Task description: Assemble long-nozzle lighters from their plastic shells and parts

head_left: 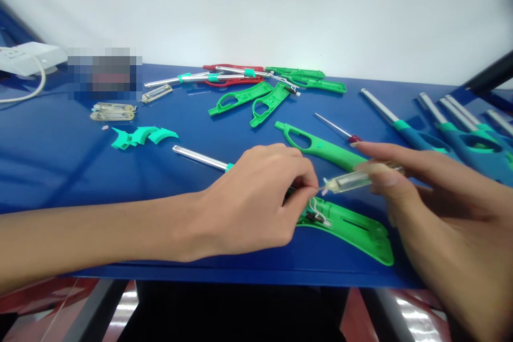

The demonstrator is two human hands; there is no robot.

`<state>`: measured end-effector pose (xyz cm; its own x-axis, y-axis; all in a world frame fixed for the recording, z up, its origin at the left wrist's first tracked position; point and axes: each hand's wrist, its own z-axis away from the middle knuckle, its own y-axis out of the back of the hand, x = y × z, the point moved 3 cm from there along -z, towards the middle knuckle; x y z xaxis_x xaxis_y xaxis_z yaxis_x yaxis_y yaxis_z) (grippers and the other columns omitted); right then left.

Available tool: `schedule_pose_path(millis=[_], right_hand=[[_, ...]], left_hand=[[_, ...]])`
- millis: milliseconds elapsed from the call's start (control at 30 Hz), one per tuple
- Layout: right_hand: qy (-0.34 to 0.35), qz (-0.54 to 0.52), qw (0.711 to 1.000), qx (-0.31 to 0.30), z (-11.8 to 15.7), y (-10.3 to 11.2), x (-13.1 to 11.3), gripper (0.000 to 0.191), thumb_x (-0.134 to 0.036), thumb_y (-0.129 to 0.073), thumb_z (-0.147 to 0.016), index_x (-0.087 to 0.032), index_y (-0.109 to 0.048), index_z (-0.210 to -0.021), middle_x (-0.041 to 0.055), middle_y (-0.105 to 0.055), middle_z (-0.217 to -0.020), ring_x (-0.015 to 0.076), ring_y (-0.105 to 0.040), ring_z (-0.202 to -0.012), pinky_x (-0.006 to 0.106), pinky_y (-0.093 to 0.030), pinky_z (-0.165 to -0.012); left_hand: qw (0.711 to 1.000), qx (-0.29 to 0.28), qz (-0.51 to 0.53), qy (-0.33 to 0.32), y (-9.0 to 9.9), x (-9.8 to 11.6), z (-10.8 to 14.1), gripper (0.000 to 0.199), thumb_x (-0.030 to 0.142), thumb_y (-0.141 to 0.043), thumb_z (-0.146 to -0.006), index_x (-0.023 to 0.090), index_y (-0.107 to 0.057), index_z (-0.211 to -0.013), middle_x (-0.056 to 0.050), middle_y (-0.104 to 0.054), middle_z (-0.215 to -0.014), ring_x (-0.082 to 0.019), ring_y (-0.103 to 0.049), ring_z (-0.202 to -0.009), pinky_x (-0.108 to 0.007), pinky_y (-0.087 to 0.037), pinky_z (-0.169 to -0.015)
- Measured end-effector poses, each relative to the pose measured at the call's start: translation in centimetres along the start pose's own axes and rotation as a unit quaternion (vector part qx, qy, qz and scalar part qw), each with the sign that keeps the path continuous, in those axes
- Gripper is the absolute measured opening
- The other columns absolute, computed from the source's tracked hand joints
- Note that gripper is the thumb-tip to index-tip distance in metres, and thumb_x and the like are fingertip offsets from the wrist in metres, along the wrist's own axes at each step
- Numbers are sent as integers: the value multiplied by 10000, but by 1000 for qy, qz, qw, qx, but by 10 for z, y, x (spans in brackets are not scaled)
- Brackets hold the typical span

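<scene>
My right hand (pixel 433 192) pinches a clear lighter tank (pixel 350 181), its nozzle end pointing left. At that nozzle, the thumb and finger of my left hand (pixel 260 197) are pressed together on something thin, perhaps a wire or tube, too small to name. Beneath both hands lies an open green casing half (pixel 360 227) with a black part and white wire (pixel 318 216) inside. A metal tube (pixel 200 158) sticks out to the left from behind my left hand. Just behind the tank lies another green casing half (pixel 324 152), outer side up.
A red-handled screwdriver (pixel 334 128) lies behind. Assembled blue lighters (pixel 425 136) are at right. Green casings (pixel 240 99), red casings (pixel 228 83) and metal tubes lie at the back. Teal triggers (pixel 144 136), clear tanks (pixel 113 112) and a white power strip (pixel 32 57) are left.
</scene>
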<state>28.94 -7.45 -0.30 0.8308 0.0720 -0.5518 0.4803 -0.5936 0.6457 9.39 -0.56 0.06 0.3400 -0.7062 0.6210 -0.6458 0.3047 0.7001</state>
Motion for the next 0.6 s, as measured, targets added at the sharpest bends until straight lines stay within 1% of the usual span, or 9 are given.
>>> schedule_pose_path(millis=[67, 133, 233, 333, 533, 600], right_hand=[[8, 1, 1000, 0, 0, 0, 0, 292, -595, -711, -946, -401, -844, -1119, -28, -796, -857, 108, -525, -475, 274, -390, -413], [15, 4, 1000, 2, 0, 1, 0, 276, -591, -710, -950, -405, -844, -1103, -42, -798, -858, 109, -558, -505, 277, -415, -447], [17, 3, 1000, 1, 1, 1, 0, 257, -582, -706, -959, -406, -843, -1087, -59, -824, -989, 128, -664, -634, 293, -471, -537], [24, -1, 1000, -3, 1, 1, -1, 234, -547, -707, -972, -409, -835, -1111, -72, -827, -1086, 145, -729, -769, 300, -483, -573], [78, -7, 997, -11, 0, -2, -5, 186, -463, -692, -1004, -378, -831, -1095, -55, -824, -1137, 189, -769, -926, 337, -536, -716], [88, -6, 996, -9, -1, -2, -5, 173, -448, -699, -1001, -381, -827, -1096, -59, -825, -1123, 190, -771, -934, 337, -543, -726]], left_hand=[[1000, 0, 0, 2, -1, 0, 0, 155, 41, -666, -927, 151, -753, -862, 22, -708, -790, -126, -593, -745, -277, -455, -715], [1000, -2, 1, 2, -1, 0, 0, 156, 41, -665, -927, 154, -749, -861, 20, -712, -799, -130, -597, -753, -279, -457, -719], [1000, -2, 3, 2, 0, 0, 0, 163, 35, -660, -924, 156, -745, -854, 21, -713, -795, -134, -602, -759, -281, -458, -721], [1000, -4, 2, 0, 0, 0, 1, 171, 30, -653, -926, 154, -743, -852, 21, -711, -787, -135, -603, -764, -283, -459, -722], [1000, -5, 1, -3, -2, 0, 1, 166, 32, -646, -925, 151, -744, -863, 16, -716, -799, -139, -610, -778, -286, -461, -721], [1000, -6, 1, -5, -1, 0, 1, 165, 33, -645, -922, 151, -743, -862, 15, -716, -798, -140, -610, -777, -287, -460, -718]])
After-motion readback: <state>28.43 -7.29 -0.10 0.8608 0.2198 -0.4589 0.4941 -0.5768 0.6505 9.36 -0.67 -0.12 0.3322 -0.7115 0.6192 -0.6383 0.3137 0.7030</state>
